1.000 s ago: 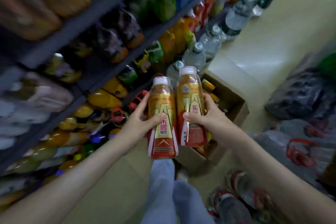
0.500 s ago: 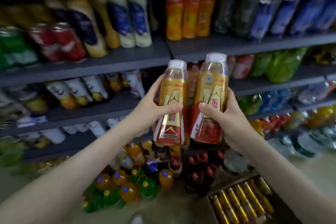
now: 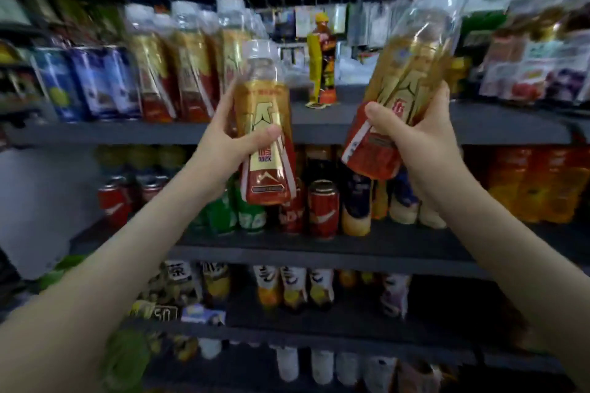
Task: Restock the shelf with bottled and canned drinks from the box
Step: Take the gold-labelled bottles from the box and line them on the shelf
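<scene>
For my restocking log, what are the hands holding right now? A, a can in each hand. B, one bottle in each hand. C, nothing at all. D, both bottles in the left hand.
B: the left hand grips one gold-and-red bottle, and the right hand grips a second bottle that leans to the right.

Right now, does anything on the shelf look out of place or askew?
A lone yellow-and-red bottle stands by itself in the gap on the upper shelf and looks unlike the rows beside it. The right hand holds its gold bottle tilted.
</scene>
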A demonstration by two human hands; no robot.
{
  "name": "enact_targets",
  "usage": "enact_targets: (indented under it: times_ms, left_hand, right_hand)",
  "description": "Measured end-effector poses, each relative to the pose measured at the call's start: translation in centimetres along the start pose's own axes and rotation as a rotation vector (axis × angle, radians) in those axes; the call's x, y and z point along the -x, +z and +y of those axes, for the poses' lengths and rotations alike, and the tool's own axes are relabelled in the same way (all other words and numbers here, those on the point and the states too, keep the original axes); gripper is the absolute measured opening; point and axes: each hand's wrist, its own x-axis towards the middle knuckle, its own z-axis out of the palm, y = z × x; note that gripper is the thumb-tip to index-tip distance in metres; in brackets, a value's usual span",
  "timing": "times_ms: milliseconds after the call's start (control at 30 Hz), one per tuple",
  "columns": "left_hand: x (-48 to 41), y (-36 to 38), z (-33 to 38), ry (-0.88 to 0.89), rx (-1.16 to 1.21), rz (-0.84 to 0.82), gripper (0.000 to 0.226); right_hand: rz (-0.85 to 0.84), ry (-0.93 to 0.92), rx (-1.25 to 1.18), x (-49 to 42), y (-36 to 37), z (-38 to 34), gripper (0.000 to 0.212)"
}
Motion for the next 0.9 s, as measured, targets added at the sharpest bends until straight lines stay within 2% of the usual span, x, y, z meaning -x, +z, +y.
enact_targets:
  times_ms: [100,200,367,467,533,667,733,800,867,900]
  left_hand:
    - [-3.6,-3.5,0.9,0.075,-0.02,0.048,0.092]
    - [-6.4,-5.9,1.4,0.152,0.006,0.066,0.099]
    - [-8.6,-8.5,2.3,0.25,0.021,0.131,0.098]
    - [-9.3,-9.5,2.9,0.298,0.019,0.155,0.087]
    - [-9.7,-10.1,3.2,0.325,0.014,0.156,0.094]
    - [-10.3,-11.1,3.6,0.363,0.019,0.162,0.095]
    - [-10.5,-11.2,3.7,0.386,0.023,0.157,0.093]
    - [-10.7,-11.2,3.8,0.399,0.023,0.163,0.093]
    - [-10.8,-10.9,4.0,0.414,0.016,0.153,0.092]
    - [-10.8,-10.7,3.9,0.419,0.008,0.147,0.092]
  right_hand:
    - [-0.02,-0.031,0.028,-5.3,3.1,0.1,0.073]
    - [-0.076,-0.005,0.024,-10.2,5.3,1.1,0.075]
    - [-0.196,0.148,0.025,-17.0,9.3,3.6,0.071]
    - [-0.241,0.173,0.091,-20.5,11.6,5.8,0.087]
    - [-0.285,0.17,0.154,-22.3,12.9,6.8,0.101]
    - [-0.326,0.148,0.304,-24.2,14.1,9.3,0.104]
    - [-0.355,0.123,0.372,-24.7,14.3,10.0,0.111]
    - [-0.379,0.077,0.432,-24.9,14.2,10.2,0.128]
    - [-0.363,-0.093,0.646,-24.7,13.8,9.6,0.14]
    - [-0.34,-0.25,0.811,-24.4,13.5,9.4,0.139]
